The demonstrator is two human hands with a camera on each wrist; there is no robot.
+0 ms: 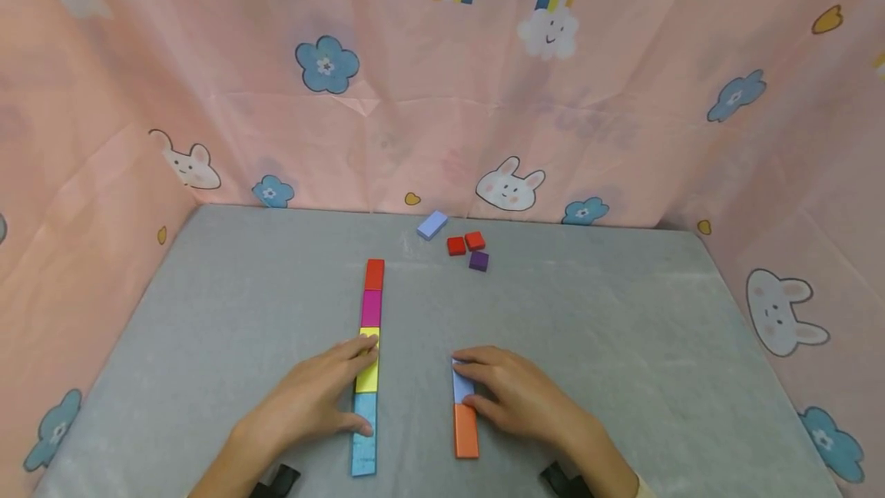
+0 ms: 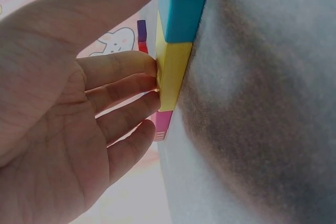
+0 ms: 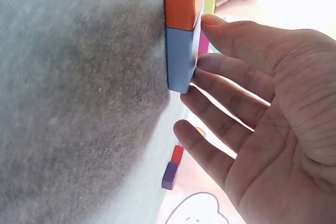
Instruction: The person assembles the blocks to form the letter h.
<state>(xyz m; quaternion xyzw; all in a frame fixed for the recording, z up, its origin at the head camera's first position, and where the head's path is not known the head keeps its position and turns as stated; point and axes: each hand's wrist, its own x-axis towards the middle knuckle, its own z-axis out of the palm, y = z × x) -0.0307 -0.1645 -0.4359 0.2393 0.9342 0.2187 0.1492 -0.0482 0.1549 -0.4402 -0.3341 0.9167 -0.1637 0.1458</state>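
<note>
With fingertips at the top of the flat yellow wooden-looking block (image 1: 367, 376) and thumb stretched to the cyan-blue strip (image 1: 363, 457) at its near end: left hand (image 1: 311, 398), relaxed and spread, pinching nothing. Right of the yellow block, well apart: right hand (image 1: 515, 392), loosely spread likewise, over a pale-blue rectangular block (image 1: 462, 388) touching an orange rectangular block (image 1: 466, 434).

Beyond the yellow block, in line: magenta block (image 1: 371, 308), then red block (image 1: 374, 275).

Easy, probably, to knock either line crooked through uneven sideways pressure, or to start a gap by pushing at one end only. Possible, too, to drag a block along with a lifting finger.

Farther beyond the yellow block, to its right: loose pale-blue block (image 1: 432, 225), two small red blocks (image 1: 456, 246), small purple block (image 1: 478, 261). Underneath it: grey cloth-like tabletop (image 1: 588, 313). Far behind it: pink printed fabric curtain (image 1: 387, 144).
</note>
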